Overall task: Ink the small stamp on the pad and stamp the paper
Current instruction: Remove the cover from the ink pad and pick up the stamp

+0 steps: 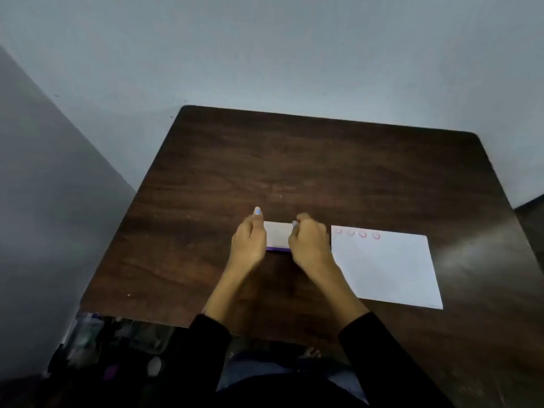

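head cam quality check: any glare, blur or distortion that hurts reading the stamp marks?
Head view: dim, bluish light overall; soft glare patch on the table right of the paper. Wide-angle bend bows the table edges. Whole frame is soft, so the four red stamp marks along the paper's far edge read only as rings. Left hand and right hand hide the ends of the ink pad case.
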The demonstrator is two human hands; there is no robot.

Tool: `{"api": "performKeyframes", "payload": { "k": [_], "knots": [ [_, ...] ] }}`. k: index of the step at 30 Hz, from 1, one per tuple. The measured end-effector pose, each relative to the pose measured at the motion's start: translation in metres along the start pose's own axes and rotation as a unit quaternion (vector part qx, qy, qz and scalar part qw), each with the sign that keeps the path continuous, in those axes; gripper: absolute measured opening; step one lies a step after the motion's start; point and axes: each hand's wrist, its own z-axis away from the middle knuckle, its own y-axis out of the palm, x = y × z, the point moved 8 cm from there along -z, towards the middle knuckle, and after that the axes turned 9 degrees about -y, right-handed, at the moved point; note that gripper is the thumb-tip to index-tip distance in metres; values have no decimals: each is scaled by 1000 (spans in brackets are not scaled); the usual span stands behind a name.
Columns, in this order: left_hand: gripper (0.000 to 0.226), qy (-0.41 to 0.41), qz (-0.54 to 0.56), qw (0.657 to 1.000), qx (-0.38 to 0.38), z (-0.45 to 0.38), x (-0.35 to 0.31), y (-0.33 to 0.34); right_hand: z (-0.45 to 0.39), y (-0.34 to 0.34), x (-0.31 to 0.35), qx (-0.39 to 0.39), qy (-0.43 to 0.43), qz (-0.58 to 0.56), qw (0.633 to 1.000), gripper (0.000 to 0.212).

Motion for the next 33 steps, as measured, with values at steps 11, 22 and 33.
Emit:
{"api": "performKeyframes", "payload": {
  "k": [11, 22, 33],
  "knots": [
    [51, -27, -42, 999, -11, -7, 31, 17, 3, 42, -19, 67, 11, 75, 995, 54],
    [78, -53, -22, 998, -36, -16, 23, -3, -5, 30, 13, 30, -30, 42, 998, 54],
    [77, -117, 66, 982, -136, -18, 69, -83, 8, 108, 77, 138, -174, 70, 973, 58]
  ]
}}
